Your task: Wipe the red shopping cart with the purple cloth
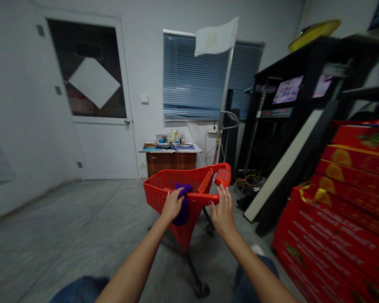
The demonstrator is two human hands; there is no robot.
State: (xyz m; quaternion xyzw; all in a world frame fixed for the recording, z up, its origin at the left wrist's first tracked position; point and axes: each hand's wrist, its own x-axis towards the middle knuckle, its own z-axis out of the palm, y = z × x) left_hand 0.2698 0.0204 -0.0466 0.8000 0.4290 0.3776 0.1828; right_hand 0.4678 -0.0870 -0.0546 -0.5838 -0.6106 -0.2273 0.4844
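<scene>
A red plastic shopping cart [159,198] with a perforated basket stands on the floor in front of me, a tall pole with a white flag [213,40] rising just behind it. My left hand [173,205] is closed on a purple cloth [182,210], pressing it against the cart's near side; part of the cloth hangs over the rim. At the near corner of the cart's handle, my right hand [223,212] has its fingers over the red bar and its thumb on the near side. The palm side of that hand is partly hidden.
Stacked red boxes [328,227] stand close on the right. Behind them, a pale board [284,168] leans against a black rack [306,63] with screens. A small wooden cabinet [172,163] stands by the wall, and a white door [105,147] is at left.
</scene>
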